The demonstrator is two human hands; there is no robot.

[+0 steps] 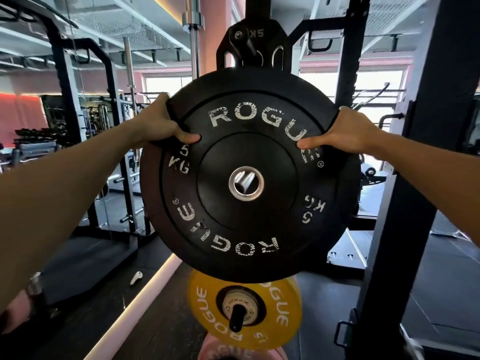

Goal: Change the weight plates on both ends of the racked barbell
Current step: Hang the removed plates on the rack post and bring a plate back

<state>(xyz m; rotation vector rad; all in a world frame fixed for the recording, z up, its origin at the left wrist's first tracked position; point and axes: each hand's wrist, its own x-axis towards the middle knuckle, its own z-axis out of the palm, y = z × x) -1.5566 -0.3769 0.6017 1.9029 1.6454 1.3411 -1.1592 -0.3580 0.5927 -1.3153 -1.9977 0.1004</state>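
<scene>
Black 5 kg Rogue bumper plate (249, 178) upright and face-on, filling the middle of the view, gripped at its upper rim on both sides. Left hand (158, 123) at the upper left edge, fingers wrapped round behind the rim, thumb (189, 138) pressed flat on the face beside the "5 KG" lettering. Right hand (348, 131) at the upper right edge in the same way, fingers curled over the rim, thumb on the face by the last letter of "ROGUE". Both arms stretched out forward. Steel centre ring (246, 183) of the plate open, something metallic glinting through the hole; whether the plate sits on a peg or hangs free in the hands, impossible to tell.

Just above the plate, a smaller black plate (253, 45) with handle cut-outs, hung on the black rack upright (348, 61). Directly below, partly hidden by the black plate's lower edge, a yellow Rogue plate (246, 307) on a short black storage peg (237, 318), with a pink plate (228, 352) beneath it at the bottom edge. Vertical barbell (194, 48) standing behind to the upper left. Small white object (136, 278) lying on the dark gym floor (85, 258) at lower left.
</scene>
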